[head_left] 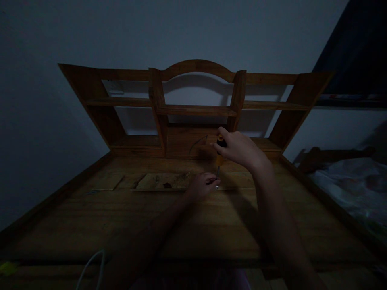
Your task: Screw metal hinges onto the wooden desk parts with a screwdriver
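My right hand is wrapped round the black and yellow handle of a screwdriver, which stands nearly upright with its shaft pointing down. My left hand is low over a thin wooden board, its fingers pinched together beside the screwdriver's tip. What those fingers grip is too small and dark to tell. Just below the tip, a small shiny metal piece shows at the front edge of the board. The board lies flat across the wooden desk top and has dark marks on its left part.
A wooden shelf unit with an arched top rises at the back of the desk. To the left lie a short wood piece and a thin, unclear object. A pale cable loops at the front left. Whitish plastic is at the right.
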A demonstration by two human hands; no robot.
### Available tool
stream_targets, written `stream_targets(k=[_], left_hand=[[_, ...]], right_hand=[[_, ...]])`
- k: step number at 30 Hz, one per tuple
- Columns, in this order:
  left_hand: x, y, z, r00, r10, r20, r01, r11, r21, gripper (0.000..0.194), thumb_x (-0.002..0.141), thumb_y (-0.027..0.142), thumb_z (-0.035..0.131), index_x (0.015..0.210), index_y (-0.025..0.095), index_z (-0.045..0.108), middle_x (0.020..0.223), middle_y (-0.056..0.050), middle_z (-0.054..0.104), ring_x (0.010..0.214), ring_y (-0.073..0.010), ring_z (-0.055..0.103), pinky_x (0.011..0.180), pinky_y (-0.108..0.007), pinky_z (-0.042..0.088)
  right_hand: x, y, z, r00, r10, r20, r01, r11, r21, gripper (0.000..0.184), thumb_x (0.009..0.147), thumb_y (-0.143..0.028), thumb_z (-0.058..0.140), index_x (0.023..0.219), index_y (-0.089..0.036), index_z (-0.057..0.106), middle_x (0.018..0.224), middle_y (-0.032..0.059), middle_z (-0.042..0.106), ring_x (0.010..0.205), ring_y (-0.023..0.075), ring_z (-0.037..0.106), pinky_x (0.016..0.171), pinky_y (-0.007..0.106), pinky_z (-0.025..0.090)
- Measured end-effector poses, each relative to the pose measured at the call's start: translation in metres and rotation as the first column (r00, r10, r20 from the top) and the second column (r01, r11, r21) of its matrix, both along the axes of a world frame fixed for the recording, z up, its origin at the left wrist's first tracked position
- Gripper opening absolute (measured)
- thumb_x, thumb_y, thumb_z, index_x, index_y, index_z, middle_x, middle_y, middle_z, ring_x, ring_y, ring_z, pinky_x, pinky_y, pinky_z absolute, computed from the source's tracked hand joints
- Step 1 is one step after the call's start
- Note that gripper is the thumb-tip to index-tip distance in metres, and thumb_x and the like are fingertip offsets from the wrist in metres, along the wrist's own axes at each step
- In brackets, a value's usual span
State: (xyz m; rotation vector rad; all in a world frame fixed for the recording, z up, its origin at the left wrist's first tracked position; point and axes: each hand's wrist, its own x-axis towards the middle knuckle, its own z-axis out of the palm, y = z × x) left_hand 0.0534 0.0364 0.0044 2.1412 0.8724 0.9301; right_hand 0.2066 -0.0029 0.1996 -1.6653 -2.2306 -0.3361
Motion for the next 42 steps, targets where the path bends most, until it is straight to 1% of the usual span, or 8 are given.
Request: stream_targets(k=[5, 10, 14, 19, 23, 27, 35, 42], left_hand=[[-0.001, -0.002, 0.002, 1.0, 0.001, -0.004, -0.001, 1.0, 0.001, 0.028, 0.096, 0.041, 0.059, 0.091, 0.019, 0.076, 0.095, -0.004, 0.076, 0.086, -0.0175, 0.071, 0.079, -0.026, 0.057], [-0.001, 0.0, -0.002, 0.999, -0.018, 0.026, 0.019, 1.0, -0.016, 0.027, 0.095, 0.041, 0.06, 0.095, 0.019, 0.076, 0.098, -0.005, 0.076, 0.087, -0.0175, 0.071, 0.08, -0.027, 0.058], [-0.001, -0.001, 0.0, 0.999, -0.018, 0.026, 0.019, 1.0, -0.017, 0.027, 0.096, 0.04, 0.06, 0.093, 0.018, 0.076, 0.097, -0.005, 0.076, 0.087, -0.0174, 0.071, 0.081, -0.027, 0.058], [-0.001, -0.004, 0.006, 1.0, -0.001, 0.003, 0.001, 1.0, -0.009, 0.027, 0.096, 0.039, 0.06, 0.089, 0.018, 0.076, 0.091, -0.004, 0.075, 0.083, -0.0171, 0.071, 0.078, -0.027, 0.057], [-0.001, -0.004, 0.005, 1.0, -0.017, 0.011, 0.017, 1.0, 0.004, 0.028, 0.096, 0.039, 0.06, 0.089, 0.017, 0.076, 0.092, -0.004, 0.075, 0.084, -0.0173, 0.071, 0.078, -0.027, 0.057], [-0.002, -0.003, 0.004, 1.0, -0.018, 0.012, 0.018, 1.0, 0.008, 0.028, 0.096, 0.039, 0.059, 0.093, 0.018, 0.076, 0.096, -0.005, 0.076, 0.088, -0.0181, 0.071, 0.081, -0.028, 0.057], [-0.001, -0.003, 0.002, 1.0, 0.004, 0.004, -0.004, 1.0, -0.019, 0.029, 0.096, 0.041, 0.06, 0.091, 0.018, 0.076, 0.093, -0.005, 0.076, 0.086, -0.018, 0.071, 0.08, -0.027, 0.058], [-0.002, 0.001, -0.003, 1.0, -0.019, 0.01, 0.019, 1.0, -0.006, 0.03, 0.096, 0.043, 0.059, 0.095, 0.019, 0.077, 0.099, -0.005, 0.076, 0.09, -0.0182, 0.071, 0.082, -0.028, 0.058]], right_hand=[[0.003, -0.001, 0.004, 0.995, 0.082, -0.058, -0.083, 0.996, -0.026, 0.027, 0.096, -0.036, 0.047, 0.11, -0.015, 0.057, 0.111, 0.0162, 0.071, 0.097, 0.0296, 0.068, 0.078, 0.036, 0.044], [0.006, 0.002, 0.004, 0.989, 0.13, -0.069, -0.131, 0.991, -0.013, 0.021, 0.098, -0.032, 0.048, 0.109, -0.018, 0.058, 0.1, 0.0112, 0.072, 0.092, 0.026, 0.068, 0.075, 0.033, 0.043], [0.005, 0.003, 0.001, 0.998, 0.055, -0.027, -0.055, 0.998, 0.01, 0.027, 0.102, -0.042, 0.046, 0.108, -0.018, 0.058, 0.097, 0.0121, 0.073, 0.091, 0.0277, 0.069, 0.072, 0.033, 0.043], [0.001, -0.003, 0.003, 0.999, -0.035, -0.004, 0.035, 0.999, 0.02, 0.053, 0.096, -0.066, 0.046, 0.113, -0.017, 0.058, 0.094, 0.0155, 0.073, 0.09, 0.0343, 0.07, 0.068, 0.036, 0.043], [0.006, -0.004, 0.004, 0.995, 0.067, -0.078, -0.071, 0.996, -0.046, 0.039, 0.093, -0.046, 0.053, 0.118, -0.017, 0.057, 0.11, 0.0151, 0.072, 0.097, 0.0311, 0.068, 0.075, 0.036, 0.045], [0.012, 0.002, 0.001, 0.978, 0.161, -0.136, -0.172, 0.983, -0.068, 0.036, 0.092, -0.033, 0.054, 0.124, -0.017, 0.056, 0.102, 0.0104, 0.072, 0.089, 0.0244, 0.068, 0.076, 0.032, 0.046], [0.0, -0.005, 0.003, 1.0, -0.013, 0.006, 0.013, 1.0, 0.021, 0.049, 0.095, -0.061, 0.049, 0.115, -0.018, 0.059, 0.094, 0.0147, 0.074, 0.089, 0.0342, 0.07, 0.068, 0.036, 0.044], [0.005, -0.003, 0.004, 0.977, 0.182, -0.109, -0.19, 0.98, -0.063, 0.039, 0.091, -0.031, 0.054, 0.127, -0.018, 0.057, 0.11, 0.0113, 0.072, 0.095, 0.0267, 0.069, 0.081, 0.034, 0.046]])
